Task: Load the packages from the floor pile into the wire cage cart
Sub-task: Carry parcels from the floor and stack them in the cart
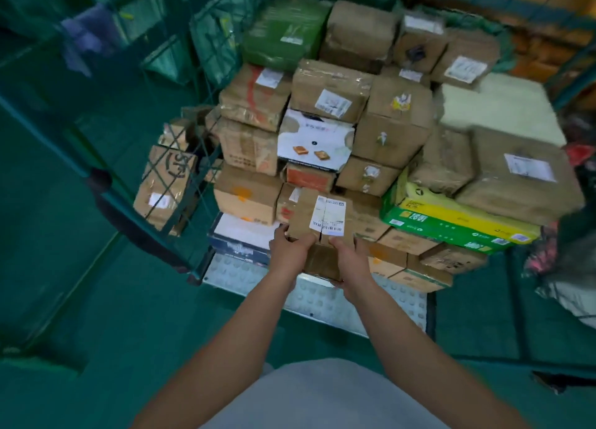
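at far left, green wire cage wall (pixel 180 170) | left hand (pixel 290 251) fingers clamped on near edge of small labelled box (pixel 317 220) | right hand (pixel 350 257) fingers clamped on same box, held against front of stacked packages (pixel 325 96) on cart floor (pixel 322 299) | green-yellow carton (pixel 451 222) at right

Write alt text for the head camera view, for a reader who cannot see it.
Both hands, left hand and right hand, hold a small brown cardboard box with a white barcode label in front of a tall stack of taped cardboard parcels on the studded metal floor of a green wire cage cart. A green-and-yellow carton lies at the right.
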Motion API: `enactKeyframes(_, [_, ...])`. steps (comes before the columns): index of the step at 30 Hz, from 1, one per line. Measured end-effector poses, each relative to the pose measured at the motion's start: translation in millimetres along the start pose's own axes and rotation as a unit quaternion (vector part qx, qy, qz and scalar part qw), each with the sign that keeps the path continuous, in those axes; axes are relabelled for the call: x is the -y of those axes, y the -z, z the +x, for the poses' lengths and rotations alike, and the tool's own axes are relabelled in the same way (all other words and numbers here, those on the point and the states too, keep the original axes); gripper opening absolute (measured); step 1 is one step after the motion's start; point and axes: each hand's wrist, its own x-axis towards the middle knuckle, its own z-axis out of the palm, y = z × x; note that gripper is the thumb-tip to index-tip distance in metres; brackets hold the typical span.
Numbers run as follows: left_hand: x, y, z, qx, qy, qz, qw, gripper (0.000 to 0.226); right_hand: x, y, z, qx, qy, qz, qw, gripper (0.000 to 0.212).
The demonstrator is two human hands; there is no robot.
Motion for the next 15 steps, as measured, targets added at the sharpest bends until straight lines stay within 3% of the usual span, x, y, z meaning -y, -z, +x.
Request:
enactKeyframes(2, [-12.1,-0.7,9.5,0.023,-0.006,-0.001,1.0,0.077,7.9,-5.2,0.7,-0.032,0.011,0.021,0.999,0.062])
enactKeyframes(7, [-31.4,-17.2,23.4,0.089,-0.005,0.016,0.996,0.095,22.1,-0.4,2.2,-0.075,0.028,0.041,0.996,0.062])
enactKeyframes(13, [-55.9,-50.3,35.0,0.137,-0.045,0.034,0.989,0.09,51.3,21.3,13.9,-0.115,0.079,0.073,0.987,0.063])
enactKeyframes(15, [-66.7,-66.1,39.2,0.15,-0.064,0.031,0.986,0.085,62.9,28.0,24.1,-0.122,0.093,0.078,0.985,0.074])
